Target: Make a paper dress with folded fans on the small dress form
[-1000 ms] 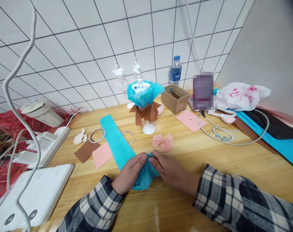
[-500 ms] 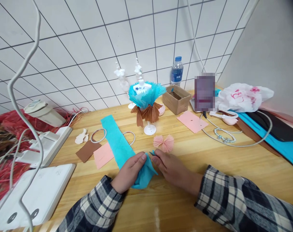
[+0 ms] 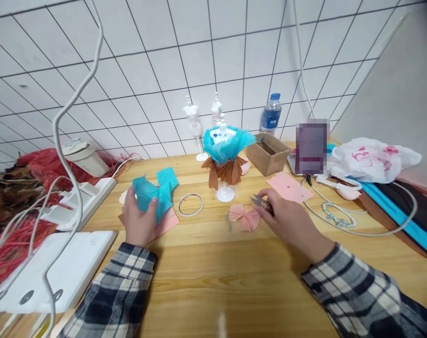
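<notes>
My left hand (image 3: 138, 223), at the left of the table, is closed on a strip of turquoise crepe paper (image 3: 146, 192). The paper's far end lies on the tabletop, over pink paper. In my right hand (image 3: 291, 223) are small scissors (image 3: 260, 202), their grey blades pointing left. Just beneath the blades lies a pleated pink paper bow (image 3: 244, 217), apart from the hand. Behind it stands a small white dress form (image 3: 225, 194) wearing a frilled turquoise paper top (image 3: 227, 149) and a brown pleated paper skirt (image 3: 231, 172).
A white ring (image 3: 190, 205) lies left of the dress form. Further back are two bare dress forms (image 3: 192, 115), a cardboard box (image 3: 269, 157) and a water bottle (image 3: 271, 115). Pink paper (image 3: 289, 187) and a cable lie right; a power strip (image 3: 88, 202) and white device (image 3: 58, 267) sit left.
My hands have moved apart: the left went left with the turquoise paper, lifting and folding the strip. My right moved right with the scissors, above the pink bow. The view has shifted.
</notes>
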Available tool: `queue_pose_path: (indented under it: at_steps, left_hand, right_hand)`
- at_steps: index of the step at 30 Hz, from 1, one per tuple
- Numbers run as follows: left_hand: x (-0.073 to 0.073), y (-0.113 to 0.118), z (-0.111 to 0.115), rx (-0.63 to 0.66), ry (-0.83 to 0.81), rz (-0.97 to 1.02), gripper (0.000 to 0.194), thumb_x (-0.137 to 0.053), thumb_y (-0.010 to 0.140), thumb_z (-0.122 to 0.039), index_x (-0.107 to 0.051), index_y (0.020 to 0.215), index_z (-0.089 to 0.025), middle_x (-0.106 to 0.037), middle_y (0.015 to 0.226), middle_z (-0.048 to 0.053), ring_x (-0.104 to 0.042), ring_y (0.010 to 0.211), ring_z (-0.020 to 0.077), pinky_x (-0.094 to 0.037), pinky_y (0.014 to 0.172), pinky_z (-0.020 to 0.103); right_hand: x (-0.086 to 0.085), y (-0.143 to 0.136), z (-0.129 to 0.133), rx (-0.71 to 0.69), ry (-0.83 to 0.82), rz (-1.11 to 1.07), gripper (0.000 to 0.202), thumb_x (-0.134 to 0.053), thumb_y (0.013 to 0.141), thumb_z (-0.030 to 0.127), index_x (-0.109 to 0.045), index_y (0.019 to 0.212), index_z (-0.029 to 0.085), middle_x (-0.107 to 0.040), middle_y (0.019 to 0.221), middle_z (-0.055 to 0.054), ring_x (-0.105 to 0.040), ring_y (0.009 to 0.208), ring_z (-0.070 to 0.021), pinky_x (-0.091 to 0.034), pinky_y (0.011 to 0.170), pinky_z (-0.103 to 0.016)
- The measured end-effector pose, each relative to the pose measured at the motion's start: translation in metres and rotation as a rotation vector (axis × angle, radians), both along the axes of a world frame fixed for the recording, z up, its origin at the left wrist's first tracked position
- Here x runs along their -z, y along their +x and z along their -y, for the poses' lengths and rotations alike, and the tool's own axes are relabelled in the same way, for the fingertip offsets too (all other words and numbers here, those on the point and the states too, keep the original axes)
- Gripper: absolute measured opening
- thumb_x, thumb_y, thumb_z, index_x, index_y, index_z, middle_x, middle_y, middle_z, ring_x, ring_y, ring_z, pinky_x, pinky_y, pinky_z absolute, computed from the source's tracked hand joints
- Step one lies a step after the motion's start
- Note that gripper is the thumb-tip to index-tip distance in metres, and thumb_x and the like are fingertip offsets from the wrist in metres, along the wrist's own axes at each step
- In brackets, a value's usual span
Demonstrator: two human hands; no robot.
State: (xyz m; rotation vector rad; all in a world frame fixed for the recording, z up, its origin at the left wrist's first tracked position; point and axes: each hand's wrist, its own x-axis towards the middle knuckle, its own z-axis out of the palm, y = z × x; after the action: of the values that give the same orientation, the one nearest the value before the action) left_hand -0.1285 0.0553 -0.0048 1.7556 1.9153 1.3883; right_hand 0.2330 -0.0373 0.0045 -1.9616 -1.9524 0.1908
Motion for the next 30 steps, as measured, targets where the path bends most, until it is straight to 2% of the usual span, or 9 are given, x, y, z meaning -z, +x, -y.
queue_pose_path:
  at_steps: [3, 6, 10, 13, 17, 20, 23, 26, 30]
  left_hand:
    - [-0.002, 0.012, 0.006, -0.030, -0.039, -0.221, 0.089, -0.066, 0.078, -0.041, -0.022, 0.151, -0.017, -0.016, 0.161, 0.019, -0.014, 0.148, 0.0352, -0.005, 0.119, 0.055]
    - [-0.003, 0.016, 0.009, -0.035, -0.052, -0.232, 0.095, -0.066, 0.079, -0.039, -0.014, 0.152, -0.009, -0.008, 0.160, 0.024, -0.009, 0.148, 0.0383, -0.010, 0.119, 0.055]
    - [-0.012, 0.013, 0.018, -0.115, 0.184, -0.229, 0.091, -0.063, 0.084, -0.036, -0.008, 0.153, -0.014, -0.002, 0.162, 0.018, -0.002, 0.148, 0.0408, -0.008, 0.119, 0.056]
    - [-0.019, 0.019, 0.030, -0.106, 0.437, -0.222, 0.085, -0.063, 0.085, -0.033, -0.013, 0.152, -0.018, -0.013, 0.159, 0.014, -0.016, 0.146, 0.0359, -0.022, 0.117, 0.050]
    - [-0.022, 0.042, 0.046, 0.127, 0.467, -0.184, 0.045, -0.064, 0.082, -0.029, -0.055, 0.126, -0.021, -0.050, 0.135, 0.011, -0.045, 0.129, 0.0305, -0.036, 0.109, 0.047]
    - [-0.021, 0.064, 0.057, 0.490, 0.265, -0.193, 0.016, -0.062, 0.084, -0.026, -0.071, 0.097, -0.023, -0.065, 0.112, 0.009, -0.057, 0.110, 0.0266, -0.040, 0.102, 0.044]
    - [-0.019, 0.088, 0.070, 0.770, -0.114, 0.000, 0.019, -0.060, 0.086, -0.033, -0.074, 0.088, -0.021, -0.070, 0.094, 0.009, -0.062, 0.094, 0.0240, -0.046, 0.090, 0.038]
    - [-0.013, 0.109, 0.084, 0.752, -0.454, 0.357, 0.032, -0.060, 0.086, -0.044, -0.073, 0.095, -0.017, -0.072, 0.094, 0.011, -0.064, 0.090, 0.0243, -0.049, 0.082, 0.035]
    - [-0.006, 0.125, 0.095, 0.741, -0.550, 0.668, 0.043, -0.066, 0.080, -0.051, -0.069, 0.103, -0.015, -0.071, 0.102, 0.010, -0.062, 0.091, 0.0237, -0.048, 0.083, 0.034]
  right_hand:
    - [0.008, 0.032, -0.013, 0.089, -0.050, 0.111, 0.027, -0.049, 0.093, 0.044, -0.061, 0.109, 0.025, -0.072, 0.092, -0.006, -0.067, 0.079, -0.0260, -0.033, 0.056, -0.031]
    - [0.020, 0.052, -0.022, 0.044, -0.022, 0.140, 0.025, -0.052, 0.091, 0.041, -0.067, 0.104, 0.025, -0.069, 0.101, -0.008, -0.062, 0.094, -0.0276, -0.040, 0.068, -0.035]
    - [0.027, 0.044, -0.023, 0.050, 0.124, 0.130, 0.033, -0.055, 0.089, 0.036, -0.065, 0.117, 0.021, -0.064, 0.112, -0.013, -0.054, 0.108, -0.0315, -0.042, 0.086, -0.043]
    - [0.027, 0.020, -0.019, -0.030, 0.184, 0.024, 0.035, -0.051, 0.092, 0.036, -0.062, 0.122, 0.019, -0.061, 0.121, -0.012, -0.052, 0.114, -0.0290, -0.040, 0.095, -0.043]
    - [0.032, -0.003, -0.016, -0.174, 0.137, -0.044, 0.031, -0.059, 0.086, 0.036, -0.065, 0.113, 0.021, -0.058, 0.128, -0.011, -0.047, 0.122, -0.0294, -0.036, 0.101, -0.045]
    - [0.033, -0.006, -0.017, -0.164, 0.062, -0.154, 0.011, -0.063, 0.082, 0.032, -0.065, 0.083, 0.021, -0.064, 0.108, -0.008, -0.054, 0.106, -0.0261, -0.042, 0.089, -0.040]
    - [0.025, -0.010, -0.012, -0.069, 0.037, -0.398, 0.019, -0.060, 0.084, 0.036, -0.058, 0.074, 0.021, -0.060, 0.075, -0.001, -0.055, 0.072, -0.0182, -0.041, 0.066, -0.030]
    - [0.014, -0.028, 0.001, 0.007, 0.137, -0.638, 0.024, -0.055, 0.088, 0.043, -0.055, 0.078, 0.022, -0.053, 0.065, 0.002, -0.048, 0.058, -0.0147, -0.036, 0.054, -0.027]
    - [0.009, -0.064, 0.021, -0.133, 0.235, -0.677, 0.023, -0.057, 0.089, 0.041, -0.055, 0.075, 0.022, -0.056, 0.067, 0.000, -0.050, 0.063, -0.0155, -0.041, 0.061, -0.028]
